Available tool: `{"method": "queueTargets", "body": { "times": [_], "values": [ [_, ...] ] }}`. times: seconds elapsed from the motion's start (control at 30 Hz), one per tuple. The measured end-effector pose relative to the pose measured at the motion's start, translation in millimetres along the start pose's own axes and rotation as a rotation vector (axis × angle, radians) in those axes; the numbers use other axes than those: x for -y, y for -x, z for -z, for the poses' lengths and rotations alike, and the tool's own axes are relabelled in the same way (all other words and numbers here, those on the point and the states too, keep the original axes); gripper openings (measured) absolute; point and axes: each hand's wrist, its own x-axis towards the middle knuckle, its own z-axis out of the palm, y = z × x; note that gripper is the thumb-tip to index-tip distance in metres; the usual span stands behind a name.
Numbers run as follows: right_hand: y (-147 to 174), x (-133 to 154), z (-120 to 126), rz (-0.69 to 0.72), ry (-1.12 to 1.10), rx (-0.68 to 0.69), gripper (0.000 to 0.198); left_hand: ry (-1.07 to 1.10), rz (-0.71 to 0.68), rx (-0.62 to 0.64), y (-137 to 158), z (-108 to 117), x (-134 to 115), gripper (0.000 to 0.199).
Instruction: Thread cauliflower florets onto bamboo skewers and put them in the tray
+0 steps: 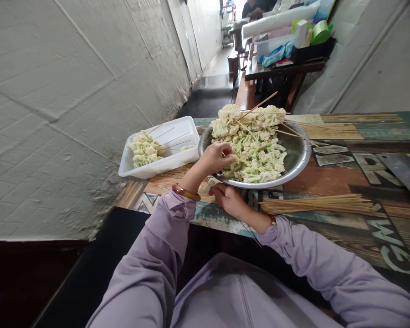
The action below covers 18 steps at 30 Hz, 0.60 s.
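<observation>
At centre, the left hand (214, 158) curls over pale-green cauliflower florets (256, 157) in a round silver metal bowl (299, 155), grip unclear; below, the right hand (229, 199) pinches a thin wooden skewer (253, 233).

Noted at 1 o'clock: side table (256, 72) with white roll (282, 23), blue packet (275, 55), green roll (321, 33); whitish wall (54, 91) at 10 o'clock.

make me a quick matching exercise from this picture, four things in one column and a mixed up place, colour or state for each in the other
1. bowl
2. tray
3. skewer bundle
4. left hand

A. tan, lying side by side
B. over the near rim, by the florets
C. silver, heaped
D. white, leftmost of the four

Pairs: 1-C, 2-D, 3-A, 4-B
</observation>
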Motion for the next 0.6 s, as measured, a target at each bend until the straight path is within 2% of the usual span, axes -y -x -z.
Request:
{"method": "queueTargets", "body": {
  "times": [0.13,0.23,0.33,0.43,0.6],
  "values": [
    [0,-2,-1,0.0,0.027,-0.006,0.028,0.577,0.196,-0.112,18,19,-1,0.021],
    [3,-7,-2,-0.015,-0.003,-0.008,0.028,0.876,0.278,-0.234,41,32,2,0.029],
    [7,-8,-3,-0.023,-0.048,0.028,0.03,0.991,0.33,-0.365,67,40,12,0.038],
    [11,-7,-2,-0.065,-0.121,0.049,0.031,1.017,0.387,-0.439,93,41,28,0.047],
    [14,-3,0,-0.073,-0.12,0.063,0.032,1.12,0.479,-0.533,119,21,57,0.037]
  ]
}}
